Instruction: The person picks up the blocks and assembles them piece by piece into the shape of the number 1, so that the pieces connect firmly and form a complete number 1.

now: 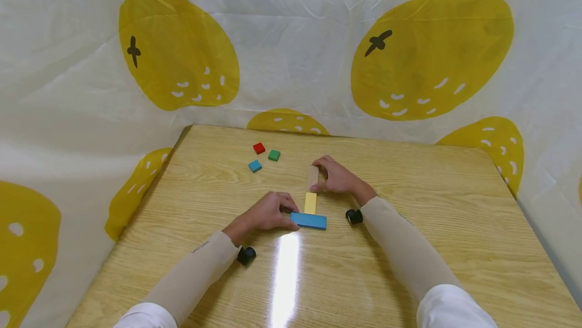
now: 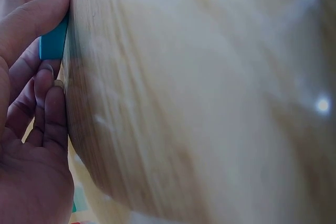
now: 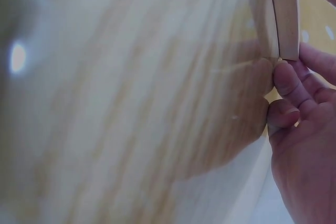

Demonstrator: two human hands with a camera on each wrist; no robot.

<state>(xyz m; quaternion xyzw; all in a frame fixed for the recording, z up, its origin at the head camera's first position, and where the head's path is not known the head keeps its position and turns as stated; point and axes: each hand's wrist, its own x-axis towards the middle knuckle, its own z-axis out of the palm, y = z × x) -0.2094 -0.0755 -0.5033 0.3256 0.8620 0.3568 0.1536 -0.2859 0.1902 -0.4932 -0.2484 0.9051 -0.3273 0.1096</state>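
Blue bar [image 1: 311, 221], yellow block [image 1: 310, 203], pale wooden block [image 1: 312, 178]

My left forearm [image 1: 193, 278] comes in from seven o'clock and points between one and two — my left hand [image 1: 270, 211] at its end, thumb [image 1: 290, 224] reaching to four o'clock, fingers curved over opposite it in a pinch. My right forearm [image 1: 409, 247] slants in from five o'clock, and my right hand [image 1: 336, 175] lies at two o'clock from the left, near but apart. Its thumb aims at eight, its index finger [image 1: 320, 160] arches toward ten — pinching as well. My left hand's lower fingers [image 2: 55, 113] bend inward below the thumb.
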